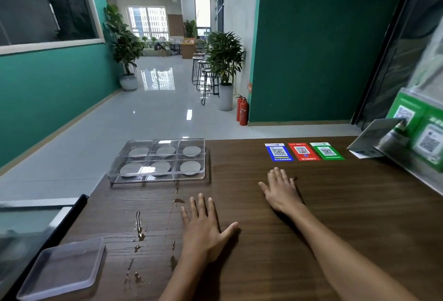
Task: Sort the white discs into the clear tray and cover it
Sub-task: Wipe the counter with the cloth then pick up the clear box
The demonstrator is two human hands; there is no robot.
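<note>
Head view: each hand point(202, 226) point(281, 190) lies flat, fingers spread, near QR cards point(303, 151) and spilled liquid point(139, 229).

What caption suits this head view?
Both hands, left and right, lie flat on the wooden table beside a clear tray holding six white discs.

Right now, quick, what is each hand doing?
Left hand: open, flat on the dark brown wooden table, holding nothing.
Right hand: open, flat on the table, holding nothing.

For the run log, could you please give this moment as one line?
left hand flat on table | right hand flat on table | clear tray: disc in each compartment | spill nearby
</note>
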